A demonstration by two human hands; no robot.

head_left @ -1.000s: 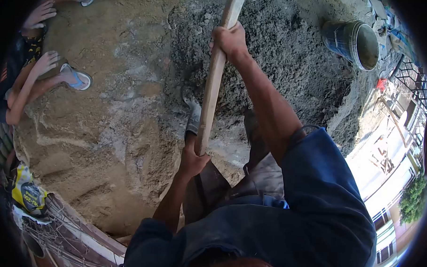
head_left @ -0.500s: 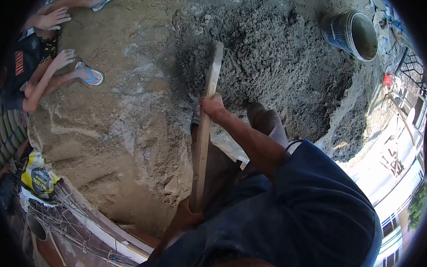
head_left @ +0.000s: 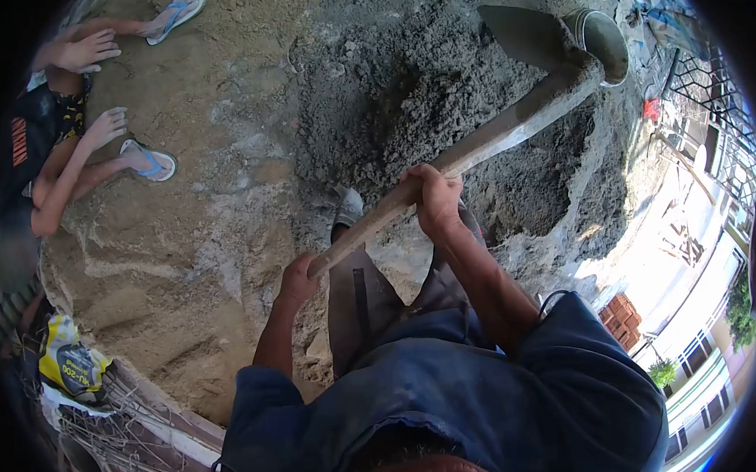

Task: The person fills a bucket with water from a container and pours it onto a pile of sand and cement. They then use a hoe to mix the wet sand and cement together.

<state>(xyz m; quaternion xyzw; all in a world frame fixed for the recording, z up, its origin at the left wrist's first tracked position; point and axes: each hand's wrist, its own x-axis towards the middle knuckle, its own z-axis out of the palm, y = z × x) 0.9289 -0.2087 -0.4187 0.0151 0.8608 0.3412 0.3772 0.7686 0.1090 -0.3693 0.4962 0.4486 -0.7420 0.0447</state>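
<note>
A long-handled hoe (head_left: 515, 128) slants across the view, its wide dark blade (head_left: 518, 34) raised at the upper right. My left hand (head_left: 300, 279) is wrapped round the butt end of the wooden handle. Farther up, my right hand (head_left: 435, 198) grips the middle of the same handle. Below the hoe lies a heap of wet grey mortar (head_left: 399, 104), spread on the ground in front of my feet. The blade partly covers a bucket (head_left: 609, 48) beside the heap.
At the left another person sits with both hands (head_left: 89, 51) resting forward and feet in flip-flops (head_left: 154, 163). Dry sand (head_left: 161, 253) covers the ground there. A yellow-and-black sack (head_left: 72, 360) lies by tangled wire (head_left: 121, 431). Stacked bricks (head_left: 621, 319) stand at the right.
The hoe has swung up and to the right, bringing its blade into sight. Both my hands have moved with it, still on the handle. The other person stays seated.
</note>
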